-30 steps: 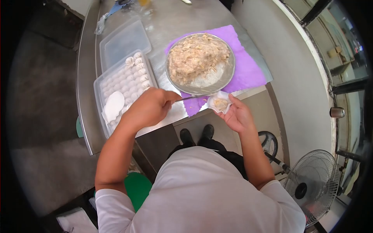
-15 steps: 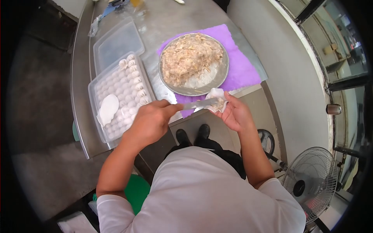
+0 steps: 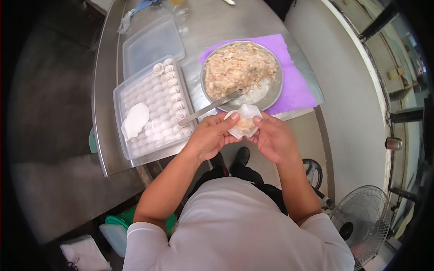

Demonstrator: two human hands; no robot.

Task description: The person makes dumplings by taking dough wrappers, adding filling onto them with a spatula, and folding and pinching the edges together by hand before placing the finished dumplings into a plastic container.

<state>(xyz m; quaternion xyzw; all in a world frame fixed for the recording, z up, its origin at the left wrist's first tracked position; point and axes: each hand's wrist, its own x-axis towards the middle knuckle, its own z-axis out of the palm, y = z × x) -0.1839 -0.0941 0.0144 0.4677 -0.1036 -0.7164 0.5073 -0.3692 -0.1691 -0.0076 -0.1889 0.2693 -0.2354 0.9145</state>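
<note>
Between my two hands is a white dough wrapper (image 3: 246, 111) with a lump of meat filling (image 3: 245, 124) in its middle. My left hand (image 3: 209, 139) pinches its left edge and my right hand (image 3: 276, 139) grips the right edge, thumbs on top. Just beyond them, a flat metal spatula (image 3: 209, 109) rests with its blade in a round metal pan (image 3: 276, 97) and its handle reaching toward a plastic tray (image 3: 118, 118). A large mound of filling (image 3: 239, 67) fills much of the pan. Rows of pleated dumplings (image 3: 173, 82) sit in the tray, with loose wrappers (image 3: 137, 118) on top.
A purple cloth (image 3: 299, 92) lies under the pan on the steel table (image 3: 199, 27). Behind the tray is a clear plastic lid (image 3: 153, 45). A standing fan (image 3: 364, 217) is at my right, beside the wall (image 3: 343, 77). Green containers (image 3: 118, 221) stand low at left.
My left hand has let go of the spatula, which now lies across the pan's edge, and has taken hold of the wrapper. My right hand still holds the wrapper, now nearer my body's middle.
</note>
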